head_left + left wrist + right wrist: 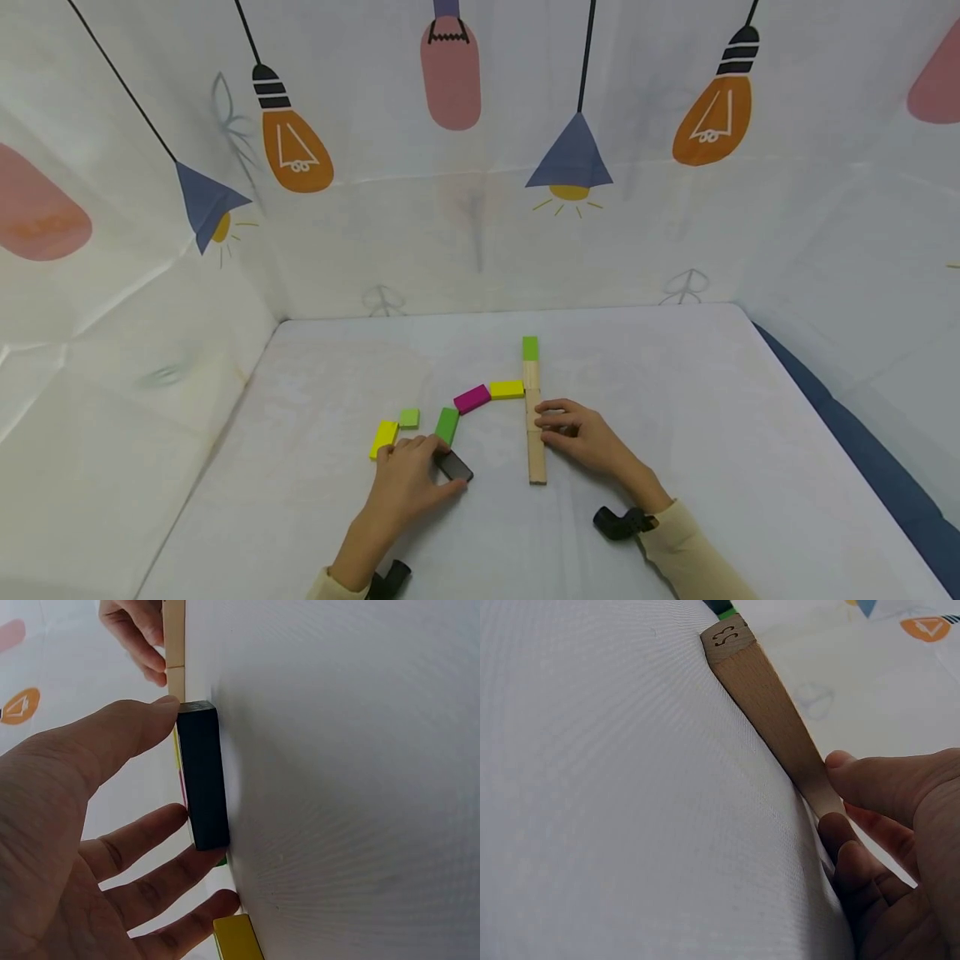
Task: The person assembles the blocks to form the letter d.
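My left hand holds a dark, nearly black block by its two ends, thumb at one and fingers at the other. In the left wrist view the dark block stands on its narrow side close to the white surface. A green block lies just beyond it. My right hand rests its fingertips along the right side of a straight row of plain wooden blocks. The nearest wooden block carries the number 53 on its end in the right wrist view.
From the row, a yellow block and a magenta block curve left toward the green one. A light green block and another yellow block lie farther left. A bright green block tops the row on the white table.
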`<state>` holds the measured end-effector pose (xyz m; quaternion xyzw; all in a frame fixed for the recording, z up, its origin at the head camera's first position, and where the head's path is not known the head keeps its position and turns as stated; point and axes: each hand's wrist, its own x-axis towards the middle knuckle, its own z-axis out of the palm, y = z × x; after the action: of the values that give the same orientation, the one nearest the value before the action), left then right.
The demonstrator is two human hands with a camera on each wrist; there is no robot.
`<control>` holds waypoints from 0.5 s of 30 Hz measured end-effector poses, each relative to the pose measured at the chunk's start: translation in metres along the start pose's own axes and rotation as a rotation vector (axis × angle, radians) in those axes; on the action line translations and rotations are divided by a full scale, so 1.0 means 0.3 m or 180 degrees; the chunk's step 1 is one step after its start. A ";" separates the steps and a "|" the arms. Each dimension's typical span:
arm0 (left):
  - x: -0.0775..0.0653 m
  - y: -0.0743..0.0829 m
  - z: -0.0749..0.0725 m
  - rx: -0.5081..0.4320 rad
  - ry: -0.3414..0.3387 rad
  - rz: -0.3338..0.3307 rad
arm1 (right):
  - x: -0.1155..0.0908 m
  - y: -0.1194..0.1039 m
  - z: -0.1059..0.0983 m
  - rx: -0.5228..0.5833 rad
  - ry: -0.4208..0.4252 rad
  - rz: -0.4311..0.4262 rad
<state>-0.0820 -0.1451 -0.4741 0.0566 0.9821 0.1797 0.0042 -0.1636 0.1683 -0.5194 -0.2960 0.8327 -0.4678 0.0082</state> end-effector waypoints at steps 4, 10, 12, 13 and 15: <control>0.000 -0.003 -0.002 -0.0004 -0.0019 0.0001 | 0.000 -0.002 -0.001 0.0022 -0.0015 0.0025; -0.004 -0.012 -0.012 -0.0034 -0.0019 -0.0034 | 0.000 -0.004 -0.002 0.0026 -0.0027 0.0047; 0.000 -0.016 -0.015 -0.0047 0.0034 -0.0052 | 0.001 -0.003 -0.002 0.0022 -0.0026 0.0051; 0.004 -0.017 -0.016 -0.0057 0.0076 -0.0068 | 0.001 -0.004 -0.003 0.0021 -0.0024 0.0050; 0.017 -0.018 -0.019 -0.0095 0.0189 -0.0107 | 0.001 -0.005 -0.004 0.0020 -0.0018 0.0050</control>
<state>-0.0878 -0.1514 -0.4707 0.0346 0.9798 0.1958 -0.0210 -0.1635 0.1685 -0.5175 -0.2908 0.8335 -0.4695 0.0152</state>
